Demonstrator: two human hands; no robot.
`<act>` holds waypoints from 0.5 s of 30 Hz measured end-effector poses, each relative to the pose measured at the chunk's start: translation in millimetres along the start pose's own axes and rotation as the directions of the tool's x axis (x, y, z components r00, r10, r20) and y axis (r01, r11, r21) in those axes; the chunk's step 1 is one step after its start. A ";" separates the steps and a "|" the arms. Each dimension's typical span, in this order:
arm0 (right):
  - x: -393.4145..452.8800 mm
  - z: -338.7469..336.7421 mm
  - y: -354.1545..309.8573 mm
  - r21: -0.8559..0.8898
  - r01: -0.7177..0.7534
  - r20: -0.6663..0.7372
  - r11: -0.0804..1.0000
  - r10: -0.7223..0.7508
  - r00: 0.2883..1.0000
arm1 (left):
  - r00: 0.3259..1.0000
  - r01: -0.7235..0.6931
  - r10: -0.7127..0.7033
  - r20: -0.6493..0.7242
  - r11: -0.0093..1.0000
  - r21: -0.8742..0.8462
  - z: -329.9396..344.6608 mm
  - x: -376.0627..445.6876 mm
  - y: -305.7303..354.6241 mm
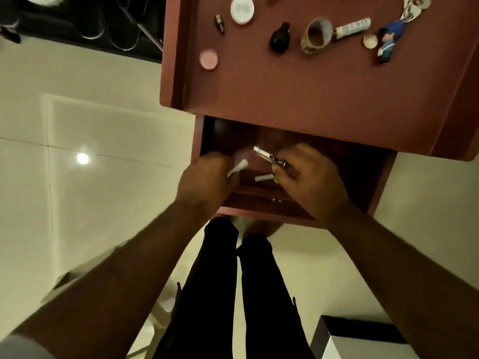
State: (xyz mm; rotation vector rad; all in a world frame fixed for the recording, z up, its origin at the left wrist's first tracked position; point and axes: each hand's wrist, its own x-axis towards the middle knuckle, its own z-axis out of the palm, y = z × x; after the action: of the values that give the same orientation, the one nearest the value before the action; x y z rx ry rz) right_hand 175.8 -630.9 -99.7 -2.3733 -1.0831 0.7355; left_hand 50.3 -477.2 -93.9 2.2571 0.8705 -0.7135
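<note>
Both my hands reach into an open drawer (259, 206) of a reddish-brown bedside table (311, 94). My left hand (207, 180) is curled round a small white tube (238, 168) whose tip sticks out to the right. My right hand (308, 180) pinches a thin white and dark pen-like item (269, 156) that points up-left. Another small white tube with a yellow-green cap (264, 178) shows between the hands, by my right thumb; I cannot tell whether it is held or lies in the drawer. The image is blurred.
On the table top lie a white round tin (242, 9), a pink round tin (208, 59), a black bottle (280, 37), a roll of tape (316, 35), a blue figure (388, 41) and other small items. A black-and-white box (363, 343) stands on the pale tiled floor at lower right.
</note>
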 end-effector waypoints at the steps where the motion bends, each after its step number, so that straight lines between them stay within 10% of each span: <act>1: -5.0 10.4 11.3 -0.054 -0.002 0.072 0.999 0.006 0.997 | 0.997 0.014 -0.018 0.079 0.998 0.055 10.5 6.8 -4.7; 9: 34.2 83.4 72.5 -0.316 0.057 0.420 0.947 0.086 0.903 | 0.961 -0.066 -0.027 0.275 0.944 0.324 52.3 68.6 -2.6; 15: 38.5 72.7 61.2 -0.282 0.007 0.374 0.959 0.103 0.922 | 0.951 -0.059 -0.023 0.308 0.965 0.255 38.3 63.3 -3.8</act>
State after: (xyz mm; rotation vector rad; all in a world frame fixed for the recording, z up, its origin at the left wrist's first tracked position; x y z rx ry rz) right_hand 185.9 -626.2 -201.6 -2.5611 -1.3673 1.1765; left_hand 78.0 -476.5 -162.6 2.2868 0.6313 -1.1972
